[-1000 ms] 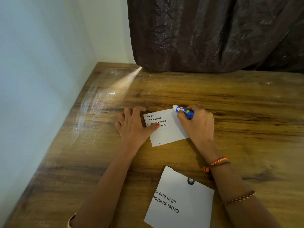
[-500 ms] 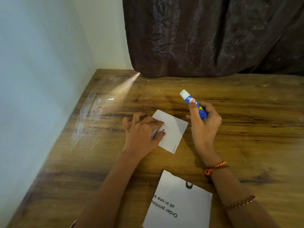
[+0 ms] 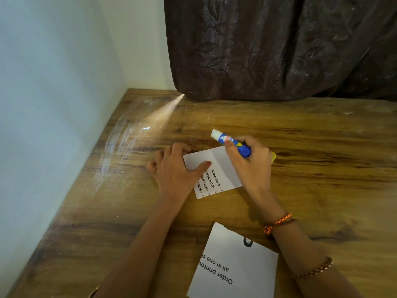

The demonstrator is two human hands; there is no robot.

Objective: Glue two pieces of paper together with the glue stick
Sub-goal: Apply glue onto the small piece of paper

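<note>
Table (image 3: 322, 190): wood, left edge running along wall (image 3: 53, 104) from lower left of frame up to the corner at upper centre. Far edge under dark curtain (image 3: 279, 46). Bare wood wide at right of frame and in the band between curtain and hands; narrower strip at left between hands and wall.

Small paper (image 3: 219, 166) at frame centre, flat on table, printed lines at its lower left part, blank toward its upper edge. Large paper (image 3: 234, 263) at bottom centre, lying well apart from small paper, text upside down to camera, lower edge cut by frame.

Left hand (image 3: 174, 171): palm down, fingers spread and slightly bent, thumb tip pressing on small paper, fingertips at its upper left corner. Grasping nothing.

Right hand (image 3: 251, 166): fingers curled around glue stick (image 3: 232, 143), blue barrel slanted, white tip pointing to upper left, just past the upper edge of small paper. Tip contact with paper or table: cannot tell. Something yellow showing behind right hand; too hidden to identify.

Count: papers 2; glue stick 1; hands 2; wristbands on right forearm 2 (orange (image 3: 277, 222), beaded (image 3: 313, 269)).
</note>
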